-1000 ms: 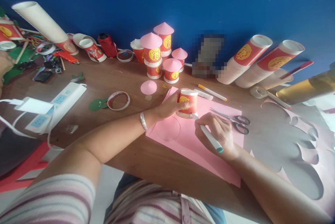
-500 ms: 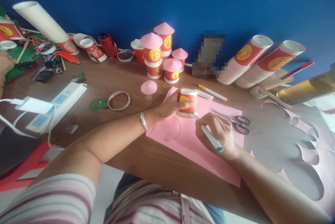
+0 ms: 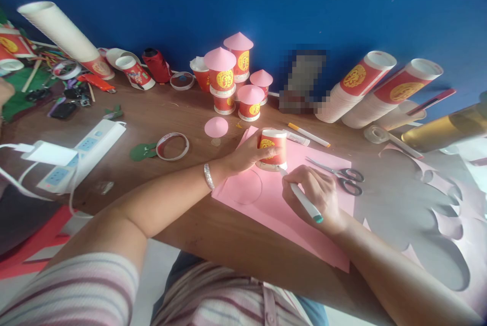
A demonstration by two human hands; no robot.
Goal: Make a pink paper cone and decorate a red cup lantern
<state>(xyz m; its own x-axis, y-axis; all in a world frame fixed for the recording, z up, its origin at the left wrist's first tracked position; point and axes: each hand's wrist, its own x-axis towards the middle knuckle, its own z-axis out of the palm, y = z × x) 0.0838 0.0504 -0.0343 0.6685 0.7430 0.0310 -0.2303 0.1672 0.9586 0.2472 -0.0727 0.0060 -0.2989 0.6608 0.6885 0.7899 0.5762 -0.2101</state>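
Note:
My left hand point(image 3: 251, 154) is closed around a red paper cup point(image 3: 279, 145) with a yellow emblem, which stands over pink paper point(image 3: 281, 209). Pinched in my right hand point(image 3: 317, 191) is a white marker point(image 3: 305, 203) with a green end. Its tip is at the cup's pale lower band, where dark marks show. A drawn circle point(image 3: 247, 187) lies on the paper left of the cup. Scissors point(image 3: 344, 176) with dark handles rest by the paper's right side. An orange-ended marker point(image 3: 309, 134) lies behind the cup.
Cups with pink cone tops point(image 3: 224, 74) stand behind. Tall cup stacks point(image 3: 359, 79) lean at the right, near pink paper scraps point(image 3: 452, 214). A power strip point(image 3: 85, 153) with cables lies left. At the far left edge, another person's hand point(image 3: 5, 93) shows.
The marker tip has shifted slightly left along the cup's lower band, and my right hand has moved a little with it. My left hand and the cup stay put.

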